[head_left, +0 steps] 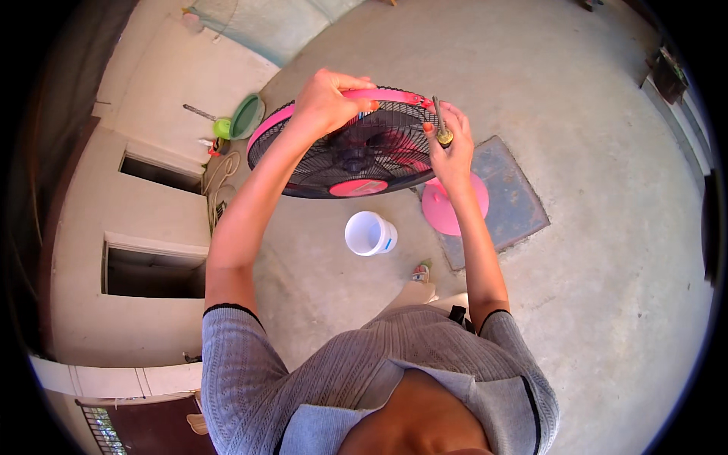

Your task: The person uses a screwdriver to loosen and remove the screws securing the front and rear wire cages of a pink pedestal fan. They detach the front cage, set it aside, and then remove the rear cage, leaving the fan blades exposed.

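A pedestal fan with a black wire grille (292,168) and a pink rim band (262,136) stands in front of me, its head tilted. My left hand (326,102) grips the top of the pink band, thumb on the near side and fingers over the far side. In my right hand (453,148) is a screwdriver (444,138) with a yellowish handle, its metal shaft pointing up past the rim. That hand is beside a small red fastening (425,101) on the band. Some right fingers are hidden behind the rim. The pink fan base (469,206) shows below.
A white bucket (370,233) sits on the concrete floor below the fan. A metal plate (512,193) lies in the floor under the base. Left, by the wall, are a green basin (247,116), a lime-green item (221,127) and a coiled hose (220,176).
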`<state>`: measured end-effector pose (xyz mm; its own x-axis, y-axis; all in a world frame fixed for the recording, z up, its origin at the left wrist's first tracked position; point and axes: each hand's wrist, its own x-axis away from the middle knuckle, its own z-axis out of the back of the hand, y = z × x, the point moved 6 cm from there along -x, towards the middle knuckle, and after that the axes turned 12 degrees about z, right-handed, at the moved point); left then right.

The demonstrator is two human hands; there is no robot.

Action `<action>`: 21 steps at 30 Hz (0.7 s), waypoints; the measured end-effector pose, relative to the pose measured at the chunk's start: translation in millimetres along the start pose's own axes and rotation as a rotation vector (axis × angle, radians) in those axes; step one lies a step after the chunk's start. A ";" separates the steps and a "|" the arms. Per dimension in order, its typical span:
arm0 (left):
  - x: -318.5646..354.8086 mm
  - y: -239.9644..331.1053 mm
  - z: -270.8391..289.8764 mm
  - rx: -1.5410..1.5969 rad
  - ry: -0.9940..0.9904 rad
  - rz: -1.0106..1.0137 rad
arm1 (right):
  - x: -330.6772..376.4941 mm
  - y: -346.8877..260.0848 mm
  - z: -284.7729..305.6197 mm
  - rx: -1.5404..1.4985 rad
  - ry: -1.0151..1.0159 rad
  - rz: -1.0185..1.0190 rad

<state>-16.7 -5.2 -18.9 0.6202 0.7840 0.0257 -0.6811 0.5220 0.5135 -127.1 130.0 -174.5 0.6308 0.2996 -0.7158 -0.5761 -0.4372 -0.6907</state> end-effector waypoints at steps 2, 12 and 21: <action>2.9 0.8 3.1 0.009 0.003 -0.003 | 0.1 -6.1 0.5 -0.045 0.002 -0.017; 3.0 -4.2 -0.6 0.031 0.058 -0.015 | 9.1 -1.7 -1.2 0.051 -0.048 0.075; 9.2 22.5 0.8 -0.085 -0.104 -0.181 | 10.8 -9.3 0.3 0.186 0.077 0.149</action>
<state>-26.1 13.4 -6.4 0.7693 0.6382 0.0298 -0.5823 0.6812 0.4437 -115.1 137.5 -175.9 0.5657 0.1748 -0.8059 -0.7468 -0.3059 -0.5905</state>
